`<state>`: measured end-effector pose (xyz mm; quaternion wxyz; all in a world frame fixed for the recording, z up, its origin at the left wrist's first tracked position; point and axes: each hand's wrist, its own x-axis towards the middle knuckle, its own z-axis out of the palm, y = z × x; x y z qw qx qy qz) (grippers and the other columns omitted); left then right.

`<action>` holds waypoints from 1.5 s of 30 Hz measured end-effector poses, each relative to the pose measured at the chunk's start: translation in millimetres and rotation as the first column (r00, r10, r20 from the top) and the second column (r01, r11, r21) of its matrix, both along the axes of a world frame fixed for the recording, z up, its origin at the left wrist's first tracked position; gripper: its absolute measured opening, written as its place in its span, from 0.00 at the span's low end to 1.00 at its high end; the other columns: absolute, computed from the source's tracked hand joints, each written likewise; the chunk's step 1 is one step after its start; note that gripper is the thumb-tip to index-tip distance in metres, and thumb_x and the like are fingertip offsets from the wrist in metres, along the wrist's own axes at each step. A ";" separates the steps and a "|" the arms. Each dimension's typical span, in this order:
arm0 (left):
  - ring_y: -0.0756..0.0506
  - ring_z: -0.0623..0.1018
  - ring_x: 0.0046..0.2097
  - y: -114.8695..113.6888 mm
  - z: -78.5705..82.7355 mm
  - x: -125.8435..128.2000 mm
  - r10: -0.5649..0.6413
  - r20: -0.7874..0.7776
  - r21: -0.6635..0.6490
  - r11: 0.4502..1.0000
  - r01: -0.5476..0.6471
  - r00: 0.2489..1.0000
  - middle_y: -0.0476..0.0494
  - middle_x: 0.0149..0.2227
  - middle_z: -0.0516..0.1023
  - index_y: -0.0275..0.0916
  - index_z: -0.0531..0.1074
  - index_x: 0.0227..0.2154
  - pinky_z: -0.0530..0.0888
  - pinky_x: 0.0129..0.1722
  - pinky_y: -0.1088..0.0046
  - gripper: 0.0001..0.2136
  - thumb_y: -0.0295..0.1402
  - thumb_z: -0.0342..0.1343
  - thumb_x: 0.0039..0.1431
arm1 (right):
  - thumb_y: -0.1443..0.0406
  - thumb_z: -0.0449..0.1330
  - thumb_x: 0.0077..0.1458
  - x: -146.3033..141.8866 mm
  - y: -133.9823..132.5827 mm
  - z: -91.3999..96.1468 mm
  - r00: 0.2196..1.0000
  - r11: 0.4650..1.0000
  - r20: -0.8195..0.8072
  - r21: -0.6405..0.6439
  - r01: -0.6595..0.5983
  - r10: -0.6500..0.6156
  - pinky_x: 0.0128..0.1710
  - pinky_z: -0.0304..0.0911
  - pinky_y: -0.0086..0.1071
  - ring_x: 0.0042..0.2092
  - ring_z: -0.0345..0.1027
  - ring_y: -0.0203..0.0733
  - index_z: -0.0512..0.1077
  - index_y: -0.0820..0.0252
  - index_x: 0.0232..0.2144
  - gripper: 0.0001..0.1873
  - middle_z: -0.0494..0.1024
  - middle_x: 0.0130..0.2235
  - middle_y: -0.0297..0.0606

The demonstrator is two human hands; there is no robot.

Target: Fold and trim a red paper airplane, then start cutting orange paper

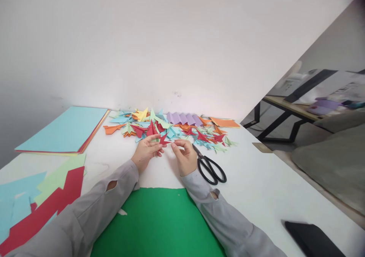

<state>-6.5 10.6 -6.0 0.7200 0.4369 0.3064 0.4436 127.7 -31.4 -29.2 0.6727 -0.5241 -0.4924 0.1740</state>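
red fold (pixel 163 139), small and pointed, sits between both hands just above the desk (pixel 256 188), at the near edge of the paper pile (pixel 173 130).

left hand (pixel 146 150): palm turned inward, grip pinching the fold's left part between thumb and fingers. grey sleeve runs back to the lower left, with a slit at the cuff.

right hand (pixel 186 159): fingers curled, grip pressed together on the fold's right tip. contact is small in view, but it looks like a nip rather than a hover. grey sleeve behind it as well.

scissors (pixel 211 168), black handles, lie flat just right of the right hand, blades toward the pile and handles toward the person. they are touching or nearly touching the hand's outer edge; cannot tell which.

pile: many folded shapes in red, light blue, yellow, orange and pale green, spread along the far side of the desk against the wall. pleated purple strip (pixel 184 118) lies at its back, orange sheet (pixel 226 122) at its right end.

green sheet (pixel 156 222) lies flat between the forearms, nearest the person.

left side: sheet stack (pixel 64 130), light blue on top, well apart from the hands. nearer, a pale green sheet (pixel 61 175), a red offcut (pixel 48 207) with a stepped edge, and blue scraps (pixel 14 202), all overlapping.

lower right corner: flat black object (pixel 313 240), partly out of frame, kind unclear.
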 end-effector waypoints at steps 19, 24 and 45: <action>0.51 0.73 0.25 0.0 -3.8 3.3 -0.016 0.043 -0.021 1.000 0.017 0.999 0.46 0.25 0.77 0.33 0.74 0.30 0.68 0.27 0.74 0.14 0.29 0.66 0.37 | 0.61 0.55 0.49 -8.0 -1.0 -0.4 0.927 0.923 0.110 -0.192 -0.334 0.358 0.22 0.62 0.28 0.21 0.66 0.36 0.71 0.59 0.22 0.10 0.76 0.21 0.36; 0.49 0.74 0.27 -1.3 -2.3 2.2 -0.015 0.066 -0.016 1.000 0.016 0.998 0.45 0.23 0.77 0.33 0.74 0.25 0.69 0.26 0.74 0.10 0.31 0.66 0.37 | 0.63 0.55 0.48 -10.3 -2.5 1.1 0.929 0.930 0.146 -0.197 -0.309 0.340 0.21 0.60 0.27 0.20 0.64 0.34 0.71 0.60 0.22 0.08 0.75 0.19 0.35; 0.48 0.75 0.30 -1.2 -1.2 1.5 -0.013 0.067 -0.015 1.000 0.014 0.998 0.42 0.28 0.78 0.32 0.74 0.27 0.70 0.30 0.72 0.12 0.32 0.66 0.38 | 0.59 0.58 0.45 -12.6 -2.3 0.6 0.923 0.897 -0.033 -0.226 -0.379 0.382 0.20 0.62 0.29 0.19 0.64 0.35 0.68 0.59 0.24 0.09 0.75 0.20 0.34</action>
